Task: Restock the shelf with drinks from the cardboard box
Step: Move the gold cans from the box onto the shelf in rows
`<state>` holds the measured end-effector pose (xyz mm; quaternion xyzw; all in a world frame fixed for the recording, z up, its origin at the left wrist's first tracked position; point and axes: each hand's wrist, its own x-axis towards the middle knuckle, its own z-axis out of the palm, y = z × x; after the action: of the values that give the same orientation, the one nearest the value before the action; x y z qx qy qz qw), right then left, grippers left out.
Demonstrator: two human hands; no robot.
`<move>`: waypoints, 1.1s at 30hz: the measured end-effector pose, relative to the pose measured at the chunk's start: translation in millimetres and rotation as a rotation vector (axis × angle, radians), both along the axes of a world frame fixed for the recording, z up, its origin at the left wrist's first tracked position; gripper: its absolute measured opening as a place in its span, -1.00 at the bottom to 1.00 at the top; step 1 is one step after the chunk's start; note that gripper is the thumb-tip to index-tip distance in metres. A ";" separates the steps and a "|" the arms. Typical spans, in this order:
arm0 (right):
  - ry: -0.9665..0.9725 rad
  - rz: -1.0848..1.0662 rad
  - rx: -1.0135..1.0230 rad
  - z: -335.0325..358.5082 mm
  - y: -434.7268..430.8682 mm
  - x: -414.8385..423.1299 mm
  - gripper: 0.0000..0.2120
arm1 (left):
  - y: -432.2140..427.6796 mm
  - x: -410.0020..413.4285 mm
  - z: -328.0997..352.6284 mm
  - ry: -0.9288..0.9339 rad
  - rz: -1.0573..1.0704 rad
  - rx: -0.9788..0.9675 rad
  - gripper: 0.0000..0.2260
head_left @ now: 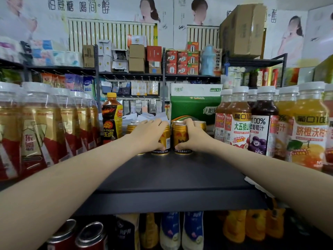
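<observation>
Two gold drink cans are held upright, side by side, at the back of a dark shelf [162, 174] — the left can [163, 141] is gripped by the left hand [149, 134], the right can [181, 139] by the right hand [193, 136]. More gold cans [132, 126] are seen just behind, flanked by bottled tea [54, 123] on the left and juice bottles [239, 120] on the right.

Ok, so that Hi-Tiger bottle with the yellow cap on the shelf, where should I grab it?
Probably grip the Hi-Tiger bottle around its label, coming from the front right. It stands upright, the gold bottles crowd its left, and the dark shelf in front is bare.
</observation>
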<state>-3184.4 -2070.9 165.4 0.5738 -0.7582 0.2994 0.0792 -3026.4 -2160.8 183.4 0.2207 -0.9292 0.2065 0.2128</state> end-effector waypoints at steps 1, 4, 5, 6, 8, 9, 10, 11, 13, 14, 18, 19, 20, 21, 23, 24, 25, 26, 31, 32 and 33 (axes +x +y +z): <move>0.008 -0.010 0.006 0.7 -1.3 -0.5 -0.13 | -0.2 0.1 0.1 0.000 -0.001 0.005 -0.32; 0.020 -0.029 0.041 1.6 -2.3 -0.6 -0.10 | 0.3 -0.7 0.2 -0.001 0.001 0.004 -0.34; 0.022 -0.035 0.046 1.5 -2.4 -0.1 -0.09 | 0.6 -0.8 0.3 -0.002 0.002 0.005 -0.34; 0.034 -0.047 0.044 1.2 -1.6 1.3 -0.09 | 1.1 -0.7 0.4 -0.005 0.004 0.007 -0.34; 0.134 -0.088 0.022 0.2 1.7 4.9 -0.07 | 1.5 -0.4 0.3 -0.008 0.006 0.008 -0.33; 0.216 -0.099 0.005 -0.5 3.8 6.4 -0.06 | 1.4 -0.5 0.1 -0.008 0.010 0.001 -0.31; 0.294 -0.096 -0.013 -1.3 6.7 8.4 -0.07 | 1.3 -0.5 -0.3 -0.009 0.016 -0.012 -0.30; 0.349 -0.086 -0.027 -2.2 9.6 10.4 -0.08 | 1.3 -0.3 -0.6 -0.009 0.022 -0.027 -0.29; 0.396 -0.084 -0.033 -4.0 16.3 15.9 -0.11 | 3.1 1.7 -1.0 -0.015 0.034 -0.050 -0.28; 0.408 -0.093 -0.025 -4.8 20.2 19.7 -0.11 | 4.6 3.7 -1.2 -0.018 0.035 -0.056 -0.29; 0.407 -0.125 -0.007 -6.4 37.0 40.5 -0.19 | 10.5 14.9 -1.3 0.026 -0.005 -0.046 -0.39; 0.384 -0.127 -0.018 -6.6 41.7 47.3 -0.22 | 12.5 19.0 -1.3 0.039 -0.013 -0.032 -0.41; 0.364 -0.125 -0.043 -6.8 46.3 54.7 -0.26 | 15.3 23.9 -1.3 0.050 -0.021 -0.012 -0.44; 0.356 -0.114 -0.081 -7.5 50.4 62.2 -0.31 | 19.5 29.7 -1.4 0.065 -0.026 0.012 -0.47; 0.370 -0.074 -0.151 -10.1 58.6 77.9 -0.45 | 31.6 44.2 -2.4 0.103 -0.030 0.061 -0.55; 0.380 -0.052 -0.169 -11.6 62.9 86.5 -0.51 | 38.5 52.7 -3.6 0.120 -0.035 0.090 -0.58; 0.386 -0.030 -0.182 -12.9 66.5 95.5 -0.55 | 45.0 62.0 -5.2 0.136 -0.040 0.122 -0.60; 0.384 -0.008 -0.195 -14.1 70.1 105.4 -0.57 | 51.9 72.5 -7.1 0.160 -0.046 0.159 -0.63; 0.364 0.170 -0.289 -32.0 84.0 166.7 -0.57 | 95.6 145.2 -34.1 0.324 -0.020 0.252 -0.65; 0.349 0.208 -0.308 -38.9 87.8 182.3 -0.57 | 106.8 163.2 -44.2 0.368 -0.011 0.257 -0.64; 0.322 0.252 -0.325 -46.8 92.4 198.2 -0.57 | 118.1 182.2 -55.7 0.423 -0.004 0.275 -0.62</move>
<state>-2986.2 -1978.5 118.6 0.6838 -0.6003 0.3294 0.2521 -2844.1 -2042.6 127.7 0.2839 -0.8838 0.0271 0.3709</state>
